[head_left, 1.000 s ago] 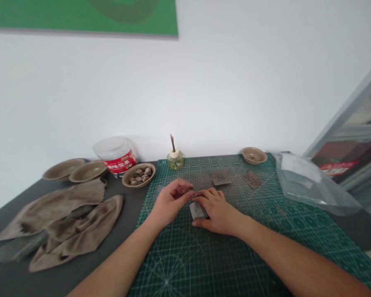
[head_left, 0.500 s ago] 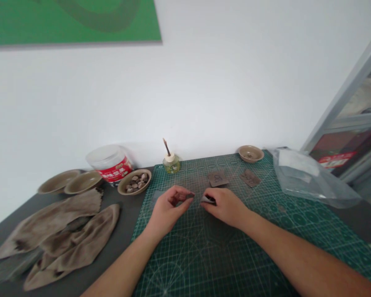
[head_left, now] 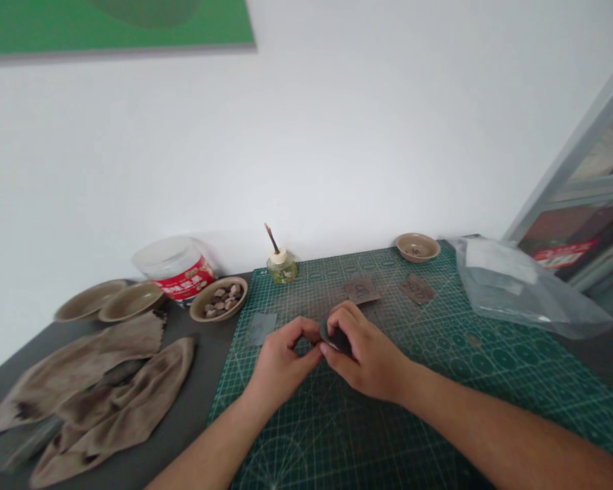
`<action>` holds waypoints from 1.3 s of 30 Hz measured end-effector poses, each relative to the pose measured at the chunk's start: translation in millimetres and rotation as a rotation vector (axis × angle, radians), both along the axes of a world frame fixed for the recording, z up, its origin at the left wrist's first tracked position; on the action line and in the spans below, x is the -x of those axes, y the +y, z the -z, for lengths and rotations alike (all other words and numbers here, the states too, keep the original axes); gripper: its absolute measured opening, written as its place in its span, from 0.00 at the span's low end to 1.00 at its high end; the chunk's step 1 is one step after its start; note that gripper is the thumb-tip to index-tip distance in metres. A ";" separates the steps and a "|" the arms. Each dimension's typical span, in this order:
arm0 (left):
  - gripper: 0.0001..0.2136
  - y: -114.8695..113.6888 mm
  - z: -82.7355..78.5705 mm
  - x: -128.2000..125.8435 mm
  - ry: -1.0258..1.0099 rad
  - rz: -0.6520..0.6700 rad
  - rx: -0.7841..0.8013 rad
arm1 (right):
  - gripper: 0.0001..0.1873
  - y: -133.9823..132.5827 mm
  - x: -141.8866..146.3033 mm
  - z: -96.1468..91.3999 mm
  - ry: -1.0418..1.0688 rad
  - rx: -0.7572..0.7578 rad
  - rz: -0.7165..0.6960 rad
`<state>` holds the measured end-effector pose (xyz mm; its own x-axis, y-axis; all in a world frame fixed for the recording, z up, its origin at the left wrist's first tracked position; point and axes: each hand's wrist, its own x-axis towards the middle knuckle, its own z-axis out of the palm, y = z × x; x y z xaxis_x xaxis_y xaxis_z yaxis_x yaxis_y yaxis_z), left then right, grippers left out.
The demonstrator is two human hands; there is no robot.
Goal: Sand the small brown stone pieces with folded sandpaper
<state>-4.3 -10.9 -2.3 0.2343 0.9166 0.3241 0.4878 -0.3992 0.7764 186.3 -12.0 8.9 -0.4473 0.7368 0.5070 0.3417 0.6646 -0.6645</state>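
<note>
My right hand (head_left: 368,354) grips a small dark grey piece, perhaps folded abrasive paper (head_left: 336,338), between thumb and fingers. My left hand (head_left: 285,361) curves beside it, with thumb and forefinger forming a ring and their tips at the piece's left edge. Whether those fingers hold anything is hidden. Both hands are above a green cutting mat (head_left: 429,361). A flat grey square (head_left: 261,329) lies on the mat left of my left hand. Two brown squares with marks (head_left: 362,290) (head_left: 416,288) lie farther away.
Beyond the mat stand a bowl of small brown pieces (head_left: 218,300), a jar with a stick (head_left: 282,267) and a small bowl (head_left: 417,247). A plastic bag (head_left: 526,289) lies right. Leftward are a lidded tub (head_left: 176,267), two shallow bowls (head_left: 131,302) and stained cloths (head_left: 107,381).
My hands have come together around the dark piece, which my right hand now holds turned up above the mat. The view has swung slightly.
</note>
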 end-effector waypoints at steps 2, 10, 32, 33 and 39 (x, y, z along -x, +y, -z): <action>0.02 0.0 0.2 0.2 0.008 -0.017 0.007 | 0.08 -0.8 -0.8 -1.2 0.006 -0.032 -0.017; 0.07 -3.7 -6.6 -4.6 -0.241 -0.088 0.126 | 0.19 4.2 -9.2 5.2 -0.155 -0.393 0.109; 0.05 -7.4 -9.4 -6.1 -0.346 -0.134 0.126 | 0.28 3.2 -10.2 10.6 -0.302 -0.495 0.021; 0.05 -7.6 -9.2 -5.9 -0.342 -0.139 0.131 | 0.28 3.5 -10.1 10.4 -0.298 -0.491 0.035; 0.04 -8.5 -9.4 -5.6 -0.321 -0.142 0.071 | 0.29 2.3 -8.8 9.3 -0.283 -0.495 0.025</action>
<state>1.3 -19.3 7.2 -0.0006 0.9557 0.2944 0.2616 -0.2840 0.9224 195.1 -9.7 -0.4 -0.6013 0.4539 0.6576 0.4806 0.8629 -0.1562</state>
